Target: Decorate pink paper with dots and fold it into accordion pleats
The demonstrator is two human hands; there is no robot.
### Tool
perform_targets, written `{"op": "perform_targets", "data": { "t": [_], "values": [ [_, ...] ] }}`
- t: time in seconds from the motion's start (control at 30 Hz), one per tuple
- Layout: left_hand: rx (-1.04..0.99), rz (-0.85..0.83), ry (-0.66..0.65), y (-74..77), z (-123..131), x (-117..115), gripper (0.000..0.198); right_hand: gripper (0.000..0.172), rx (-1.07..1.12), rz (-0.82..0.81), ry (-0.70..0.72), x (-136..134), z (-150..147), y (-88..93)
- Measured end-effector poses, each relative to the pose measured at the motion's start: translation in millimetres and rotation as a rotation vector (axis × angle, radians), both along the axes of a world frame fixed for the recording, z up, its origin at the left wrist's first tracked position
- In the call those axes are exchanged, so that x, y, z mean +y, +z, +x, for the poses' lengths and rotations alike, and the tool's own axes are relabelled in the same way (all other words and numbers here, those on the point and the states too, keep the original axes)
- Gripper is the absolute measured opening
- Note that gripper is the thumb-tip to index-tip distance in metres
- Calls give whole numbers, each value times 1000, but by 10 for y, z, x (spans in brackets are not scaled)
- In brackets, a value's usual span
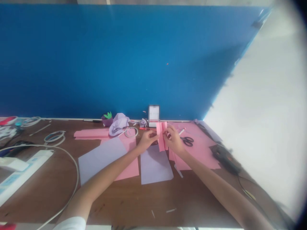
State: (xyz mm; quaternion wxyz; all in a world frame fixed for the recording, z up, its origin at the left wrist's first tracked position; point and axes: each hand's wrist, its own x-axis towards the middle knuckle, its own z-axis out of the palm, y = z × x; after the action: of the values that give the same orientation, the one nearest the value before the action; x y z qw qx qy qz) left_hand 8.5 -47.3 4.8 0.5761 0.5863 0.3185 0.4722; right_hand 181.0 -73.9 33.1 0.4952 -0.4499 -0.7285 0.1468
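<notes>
Both my hands meet over the middle of the brown table, holding a folded pink paper piece upright between them. My left hand pinches its left edge with closed fingers. My right hand grips its right side, fingers curled around the paper. Beneath the hands lie pale lilac sheets and pink sheets. Black-handled scissors and a pen rest on the pink paper just right of my right hand.
A blue board stands behind the table and a white panel on the right. Tape rolls, a white power strip with cable, a crumpled lilac paper, a small purple pot and a black glue gun lie around.
</notes>
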Motion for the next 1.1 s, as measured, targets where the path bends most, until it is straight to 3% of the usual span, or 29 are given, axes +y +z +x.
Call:
{"op": "perform_targets", "data": {
  "t": [0.3, 0.8, 1.1],
  "values": [
    [27, 71, 14, -9, -44, 49, 40, 17, 116, -146, 81, 3, 5, 30],
    [93, 154, 21, -43, -41, 50, 38, 24, 157, -194, 25, 60, -4, -51],
    [278, 264, 136, -36, 9, -58, 29, 26, 160, -227, -4, 71, -23, -142]
  ]
}}
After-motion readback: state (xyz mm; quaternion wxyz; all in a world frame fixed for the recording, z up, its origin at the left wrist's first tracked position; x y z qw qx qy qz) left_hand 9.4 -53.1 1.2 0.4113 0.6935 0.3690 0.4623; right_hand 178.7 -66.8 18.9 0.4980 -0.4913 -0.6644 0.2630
